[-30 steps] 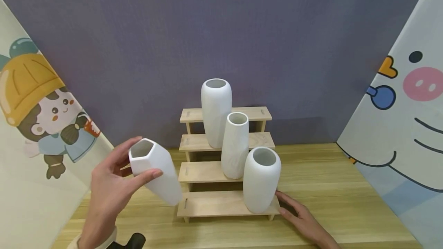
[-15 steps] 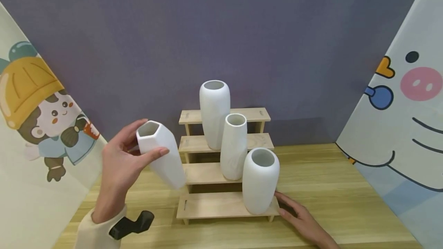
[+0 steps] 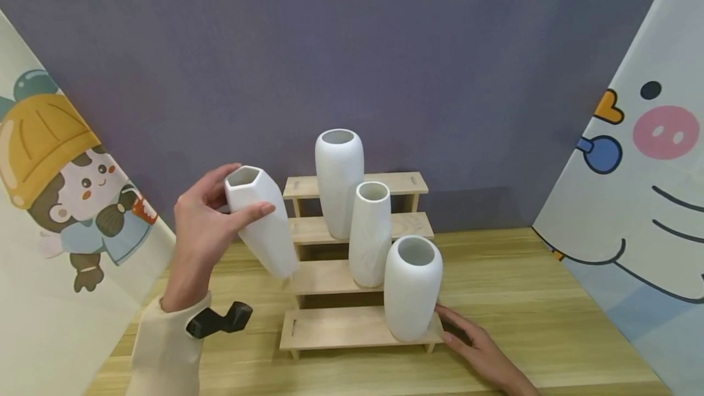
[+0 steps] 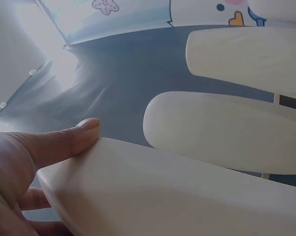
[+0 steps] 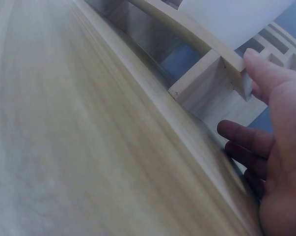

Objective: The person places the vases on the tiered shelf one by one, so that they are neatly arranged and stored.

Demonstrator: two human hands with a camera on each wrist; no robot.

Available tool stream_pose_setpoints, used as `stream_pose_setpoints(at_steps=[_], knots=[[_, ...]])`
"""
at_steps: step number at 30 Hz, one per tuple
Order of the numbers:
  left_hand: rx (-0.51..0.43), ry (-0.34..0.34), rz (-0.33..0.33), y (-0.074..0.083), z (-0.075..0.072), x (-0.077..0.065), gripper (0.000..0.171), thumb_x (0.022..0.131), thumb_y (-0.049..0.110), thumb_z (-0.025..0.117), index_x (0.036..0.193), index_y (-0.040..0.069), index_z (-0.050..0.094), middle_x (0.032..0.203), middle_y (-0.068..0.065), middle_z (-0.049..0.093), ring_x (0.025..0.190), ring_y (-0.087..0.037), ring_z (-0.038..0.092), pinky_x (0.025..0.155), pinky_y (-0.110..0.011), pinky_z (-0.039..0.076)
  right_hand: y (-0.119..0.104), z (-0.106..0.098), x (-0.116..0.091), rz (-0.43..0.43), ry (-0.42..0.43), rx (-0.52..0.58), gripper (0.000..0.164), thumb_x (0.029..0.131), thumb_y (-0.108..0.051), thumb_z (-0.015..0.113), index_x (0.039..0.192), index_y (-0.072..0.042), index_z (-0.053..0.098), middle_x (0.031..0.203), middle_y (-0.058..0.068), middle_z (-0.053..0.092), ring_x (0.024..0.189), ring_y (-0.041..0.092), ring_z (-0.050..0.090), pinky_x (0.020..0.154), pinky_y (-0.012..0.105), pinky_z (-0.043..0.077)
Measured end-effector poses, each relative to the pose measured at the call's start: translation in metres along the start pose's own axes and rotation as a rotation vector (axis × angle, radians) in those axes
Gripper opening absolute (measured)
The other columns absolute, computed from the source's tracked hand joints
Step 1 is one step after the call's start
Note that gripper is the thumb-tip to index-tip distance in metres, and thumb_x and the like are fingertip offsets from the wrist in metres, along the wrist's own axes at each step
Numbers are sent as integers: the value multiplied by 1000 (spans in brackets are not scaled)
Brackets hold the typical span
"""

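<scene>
In the head view my left hand [image 3: 206,219] grips a white faceted vase [image 3: 264,225] near its angular mouth, thumb across the near side. The vase tilts, its base low towards the left end of the stepped wooden stand [image 3: 335,327], overlapping it there. Thumb and vase [image 4: 138,187] fill the lower left wrist view; the other fingers are partly hidden behind it. My right hand [image 3: 481,350] touches the right end of the stand's lowest step. The right wrist view shows the thumb of that hand [image 5: 290,128] at the board's end [image 5: 243,86], other fingers loosely extended below.
Three white round-mouthed vases stand on the stand: a tall one [image 3: 340,182] at the back, a slim one [image 3: 371,237] in the middle, a wide one [image 3: 412,289] at the lowest step's right. A grey panel [image 3: 352,47] rises behind the wooden table [image 3: 506,286], with printed panels either side.
My left hand has raised the faceted vase and moved it to the right, nearer the stand. The right hand stays at the lowest step's end.
</scene>
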State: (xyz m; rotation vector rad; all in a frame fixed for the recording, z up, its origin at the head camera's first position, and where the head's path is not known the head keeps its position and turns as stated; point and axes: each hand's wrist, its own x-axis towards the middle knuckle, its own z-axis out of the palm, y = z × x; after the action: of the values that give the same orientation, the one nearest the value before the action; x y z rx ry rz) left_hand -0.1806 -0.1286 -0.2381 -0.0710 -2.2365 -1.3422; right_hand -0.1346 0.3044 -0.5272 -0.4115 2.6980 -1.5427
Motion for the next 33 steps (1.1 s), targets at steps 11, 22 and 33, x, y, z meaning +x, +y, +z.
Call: stream_pose_setpoints(at_steps=[11, 22, 33], knots=[[35, -46, 18, 10, 4, 28, 76, 71, 37, 91, 139, 22, 59, 120, -10, 73, 91, -5, 66, 73, -16, 52, -1, 0, 1, 5, 11, -16, 44, 104, -24, 53, 147, -32, 48, 153, -1, 49, 131, -15, 41, 105, 19, 43], [23, -38, 22, 27, 10, 56, 71, 72, 34, 91, 135, 21, 61, 113, -14, 73, 91, -14, 65, 71, -20, 53, -5, 0, 1, 45, -18, 14, 44, 105, -25, 52, 148, -28, 47, 155, 5, 47, 132, -13, 41, 105, 22, 44], [64, -41, -3, 47, 16, 88, 76, 73, 36, 89, 140, 20, 58, 117, -16, 70, 98, -19, 64, 75, -26, 53, -2, 0, -1, 28, -24, 30, 44, 105, -25, 52, 149, -28, 47, 156, 5, 46, 132, -15, 40, 104, 18, 42]])
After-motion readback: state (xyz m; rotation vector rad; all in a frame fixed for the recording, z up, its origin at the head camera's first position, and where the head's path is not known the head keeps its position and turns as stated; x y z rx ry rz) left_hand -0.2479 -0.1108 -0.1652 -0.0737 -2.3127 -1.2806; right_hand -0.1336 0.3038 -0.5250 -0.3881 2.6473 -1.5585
